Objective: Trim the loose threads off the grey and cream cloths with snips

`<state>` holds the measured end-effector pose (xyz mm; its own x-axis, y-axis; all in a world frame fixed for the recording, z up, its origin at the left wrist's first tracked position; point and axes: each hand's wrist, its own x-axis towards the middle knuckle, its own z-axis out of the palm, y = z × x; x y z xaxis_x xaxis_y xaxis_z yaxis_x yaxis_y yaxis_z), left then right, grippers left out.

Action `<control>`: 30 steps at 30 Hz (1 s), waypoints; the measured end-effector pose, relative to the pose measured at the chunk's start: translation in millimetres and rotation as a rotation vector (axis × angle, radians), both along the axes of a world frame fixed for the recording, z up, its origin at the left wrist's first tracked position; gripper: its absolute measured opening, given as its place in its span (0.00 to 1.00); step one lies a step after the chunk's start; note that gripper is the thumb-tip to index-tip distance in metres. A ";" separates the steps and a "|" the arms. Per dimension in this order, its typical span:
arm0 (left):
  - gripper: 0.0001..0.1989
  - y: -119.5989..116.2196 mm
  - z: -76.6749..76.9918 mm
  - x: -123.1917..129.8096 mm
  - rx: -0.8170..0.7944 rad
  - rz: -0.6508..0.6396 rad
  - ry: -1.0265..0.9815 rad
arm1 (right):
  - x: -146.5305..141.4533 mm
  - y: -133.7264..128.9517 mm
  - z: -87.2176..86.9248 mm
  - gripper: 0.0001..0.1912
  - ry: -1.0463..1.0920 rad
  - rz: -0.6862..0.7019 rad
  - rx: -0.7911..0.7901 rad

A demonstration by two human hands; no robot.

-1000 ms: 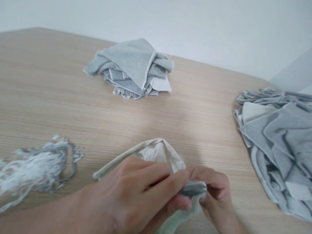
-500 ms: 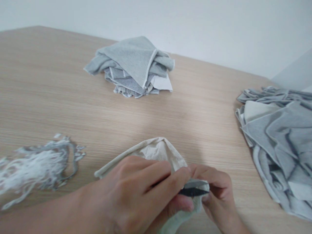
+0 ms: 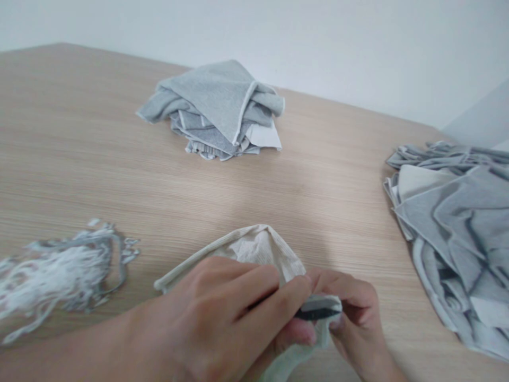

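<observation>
My left hand is closed around thread snips, whose handles are hidden by the fingers. The dark pointed tip lies at the edge of a cream fabric piece. On the right, my right hand pinches that edge between thumb and fingers, close to the tip. The cream piece has a ribbed, seamed border and spreads on the table behind and under both hands. Much of it is covered by my left hand.
A stack of grey fabric pieces lies at the back of the wooden table. A larger heap of grey fabric is at the right. White and grey thread trimmings are piled at the left, beside my left forearm.
The snips' blades have shifted slightly at the fabric edge, and less of the upper blade shows. Both hands and the cream piece stay almost where they were.
</observation>
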<state>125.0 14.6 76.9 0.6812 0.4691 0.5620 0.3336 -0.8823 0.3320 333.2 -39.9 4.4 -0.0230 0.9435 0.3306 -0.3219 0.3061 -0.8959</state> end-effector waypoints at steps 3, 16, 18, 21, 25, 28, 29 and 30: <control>0.16 0.5 0.4 -2.1 0.015 -0.028 -0.001 | 0.3 0.1 0.2 0.04 -0.003 0.009 -0.002; 0.15 -3.5 -0.7 -2.7 0.001 -0.019 -0.016 | -1.5 0.4 4.5 0.05 -0.014 -0.025 -0.014; 0.15 -1.0 -2.9 -3.0 0.021 -0.038 -0.020 | -1.6 1.0 5.5 0.05 -0.014 -0.026 -0.011; 0.17 1.8 -3.6 -2.2 0.031 -0.061 -0.023 | -1.6 1.3 5.7 0.05 -0.010 -0.023 -0.011; 0.15 1.7 3.2 0.4 0.017 -0.042 0.002 | -2.2 0.6 3.9 0.05 -0.012 -0.029 -0.021; 0.14 0.7 7.0 0.3 0.015 -0.040 0.027 | -2.3 0.0 3.1 0.05 -0.019 -0.036 -0.028; 0.14 0.4 7.1 -0.5 0.016 -0.038 0.018 | -2.1 -0.2 2.9 0.06 -0.024 -0.043 -0.029; 0.14 0.3 6.5 -1.7 0.010 -0.031 0.015 | -1.8 -0.5 2.7 0.06 -0.031 -0.051 -0.031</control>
